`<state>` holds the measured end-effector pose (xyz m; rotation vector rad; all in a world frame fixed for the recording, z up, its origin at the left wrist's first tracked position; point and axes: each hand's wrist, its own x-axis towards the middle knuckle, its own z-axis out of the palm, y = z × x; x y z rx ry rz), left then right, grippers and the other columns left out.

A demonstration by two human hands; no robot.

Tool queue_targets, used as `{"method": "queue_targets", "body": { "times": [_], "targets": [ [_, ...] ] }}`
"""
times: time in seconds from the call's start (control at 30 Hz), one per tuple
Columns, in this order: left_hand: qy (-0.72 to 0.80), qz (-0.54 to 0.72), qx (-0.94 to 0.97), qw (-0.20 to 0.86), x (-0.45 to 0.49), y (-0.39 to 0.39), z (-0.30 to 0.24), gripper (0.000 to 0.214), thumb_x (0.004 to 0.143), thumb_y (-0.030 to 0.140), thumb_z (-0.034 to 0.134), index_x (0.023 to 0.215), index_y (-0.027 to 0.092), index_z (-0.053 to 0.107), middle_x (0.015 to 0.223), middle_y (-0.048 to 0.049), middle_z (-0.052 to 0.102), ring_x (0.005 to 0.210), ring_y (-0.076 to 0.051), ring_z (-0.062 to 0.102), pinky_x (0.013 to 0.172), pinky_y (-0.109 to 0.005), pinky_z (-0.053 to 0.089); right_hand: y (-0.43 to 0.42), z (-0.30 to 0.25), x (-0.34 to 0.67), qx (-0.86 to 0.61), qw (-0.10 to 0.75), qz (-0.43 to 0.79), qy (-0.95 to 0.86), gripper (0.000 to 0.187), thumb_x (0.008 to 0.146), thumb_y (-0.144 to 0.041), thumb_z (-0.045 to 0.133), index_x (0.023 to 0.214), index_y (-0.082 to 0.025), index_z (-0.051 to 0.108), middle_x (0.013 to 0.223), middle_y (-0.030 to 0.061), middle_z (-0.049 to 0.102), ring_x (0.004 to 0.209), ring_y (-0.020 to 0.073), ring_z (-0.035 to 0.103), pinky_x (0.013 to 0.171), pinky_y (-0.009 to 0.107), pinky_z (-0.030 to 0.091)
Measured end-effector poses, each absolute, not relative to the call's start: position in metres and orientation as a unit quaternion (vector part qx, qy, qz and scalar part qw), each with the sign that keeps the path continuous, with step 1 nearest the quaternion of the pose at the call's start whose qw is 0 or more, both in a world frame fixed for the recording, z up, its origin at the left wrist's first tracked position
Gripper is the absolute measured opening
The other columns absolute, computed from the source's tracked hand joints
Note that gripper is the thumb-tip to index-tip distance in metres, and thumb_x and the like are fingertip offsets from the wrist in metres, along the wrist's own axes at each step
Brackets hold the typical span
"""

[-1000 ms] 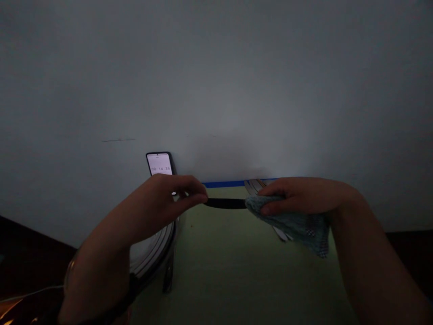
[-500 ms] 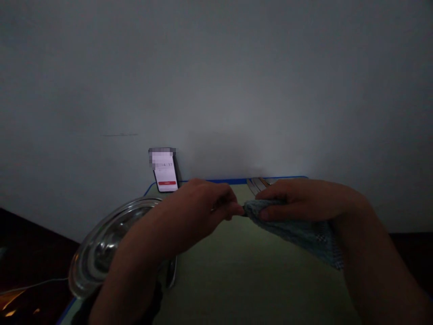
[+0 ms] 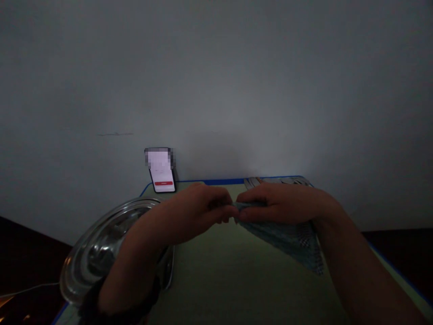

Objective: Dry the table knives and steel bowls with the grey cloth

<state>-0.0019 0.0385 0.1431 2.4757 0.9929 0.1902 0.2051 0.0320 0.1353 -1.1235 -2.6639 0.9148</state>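
My left hand (image 3: 203,208) is closed in a pinch over the middle of the table, its fingertips meeting my right hand (image 3: 280,205). What it pinches is hidden between the two hands; earlier it was a slim dark handle. A blue-grey checked cloth (image 3: 291,241) is gripped in my right hand, bunched at the fingers and hanging down to the right. The light is dim.
A round steel plate (image 3: 98,248) lies at the table's left front corner, partly under my left forearm. A lit phone (image 3: 161,174) leans on the wall behind it. Several pieces of cutlery (image 3: 280,181) lie at the back edge. The green table (image 3: 230,275) has a blue rim.
My left hand has slid right until it meets the right hand. The dark handle that showed between them is now covered. The view has tipped down, showing more plate.
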Motion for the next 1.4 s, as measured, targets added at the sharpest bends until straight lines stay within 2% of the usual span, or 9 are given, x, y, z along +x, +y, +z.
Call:
{"method": "queue_targets", "body": {
  "times": [0.2, 0.4, 0.53, 0.67, 0.87, 1.07, 1.27, 1.4],
  "targets": [
    [0.332, 0.067, 0.896, 0.285, -0.004, 0.036, 0.147, 0.033, 0.09, 0.035, 0.044, 0.075, 0.019, 0.067, 0.067, 0.0018, 0.067, 0.061, -0.011, 0.062, 0.054, -0.019, 0.041, 0.032, 0.136, 0.204, -0.354, 0.073, 0.31, -0.879, 0.031, 0.088, -0.042, 0.045, 0.084, -0.017, 0.061, 0.067, -0.0027, 0.054, 0.057, 0.0084, 0.046, 0.055, 0.021, 0.034],
    [0.314, 0.098, 0.907, 0.264, -0.009, 0.04, 0.149, 0.031, 0.089, 0.035, 0.048, 0.071, 0.019, 0.067, 0.064, 0.0038, 0.067, 0.058, -0.009, 0.062, 0.055, -0.017, 0.042, 0.035, 0.135, 0.202, -0.357, 0.078, 0.307, -0.879, 0.034, 0.088, -0.047, 0.043, 0.081, -0.017, 0.059, 0.068, -0.0027, 0.054, 0.06, 0.0092, 0.047, 0.055, 0.021, 0.035],
    [0.33, 0.114, 0.902, 0.256, -0.024, 0.046, 0.148, 0.03, 0.089, 0.036, 0.048, 0.073, 0.02, 0.068, 0.066, 0.0047, 0.069, 0.062, -0.01, 0.062, 0.058, -0.017, 0.044, 0.038, 0.134, 0.212, -0.389, 0.062, 0.302, -0.868, 0.037, 0.087, -0.05, 0.043, 0.086, -0.017, 0.06, 0.077, 0.0, 0.06, 0.069, 0.0127, 0.054, 0.059, 0.023, 0.038],
    [0.362, 0.135, 0.892, 0.235, -0.047, 0.053, 0.147, 0.032, 0.089, 0.038, 0.048, 0.069, 0.022, 0.067, 0.062, 0.0055, 0.068, 0.059, -0.01, 0.06, 0.057, -0.017, 0.043, 0.038, 0.133, 0.237, -0.422, 0.072, 0.353, -0.832, 0.039, 0.085, -0.051, 0.046, 0.099, -0.019, 0.062, 0.096, 0.0023, 0.065, 0.087, 0.0178, 0.06, 0.073, 0.026, 0.044],
    [0.421, 0.092, 0.887, 0.165, -0.051, 0.063, 0.135, 0.032, 0.087, 0.045, 0.049, 0.09, 0.023, 0.072, 0.078, 0.001, 0.074, 0.067, -0.016, 0.064, 0.061, -0.023, 0.045, 0.037, 0.13, 0.253, -0.451, 0.074, 0.339, -0.822, 0.041, 0.083, -0.051, 0.048, 0.105, -0.021, 0.064, 0.101, 0.0024, 0.067, 0.089, 0.0205, 0.061, 0.077, 0.029, 0.045],
    [0.375, 0.055, 0.899, 0.22, -0.025, 0.06, 0.131, 0.03, 0.089, 0.039, 0.047, 0.1, 0.023, 0.071, 0.098, 0.0001, 0.073, 0.085, -0.016, 0.066, 0.075, -0.024, 0.046, 0.028, 0.136, 0.233, -0.484, 0.058, 0.236, -0.841, 0.035, 0.083, -0.051, 0.048, 0.101, -0.026, 0.066, 0.099, 0.0016, 0.068, 0.087, 0.0204, 0.061, 0.071, 0.028, 0.043],
    [0.336, 0.035, 0.914, 0.224, -0.002, 0.046, 0.137, 0.031, 0.092, 0.038, 0.043, 0.091, 0.019, 0.068, 0.074, 0.0007, 0.069, 0.064, -0.013, 0.062, 0.058, -0.021, 0.041, 0.017, 0.147, 0.209, -0.471, 0.052, 0.174, -0.863, 0.04, 0.089, -0.05, 0.038, 0.092, -0.02, 0.064, 0.086, 0.0052, 0.067, 0.075, 0.0173, 0.059, 0.062, 0.026, 0.038],
    [0.343, 0.042, 0.918, 0.196, -0.003, 0.043, 0.137, 0.032, 0.092, 0.038, 0.042, 0.081, 0.018, 0.065, 0.069, 0.002, 0.063, 0.06, -0.011, 0.057, 0.054, -0.021, 0.037, 0.021, 0.147, 0.215, -0.458, 0.05, 0.224, -0.859, 0.041, 0.087, -0.053, 0.04, 0.092, -0.021, 0.064, 0.085, 0.0034, 0.067, 0.072, 0.0163, 0.059, 0.061, 0.026, 0.039]
  ]
}}
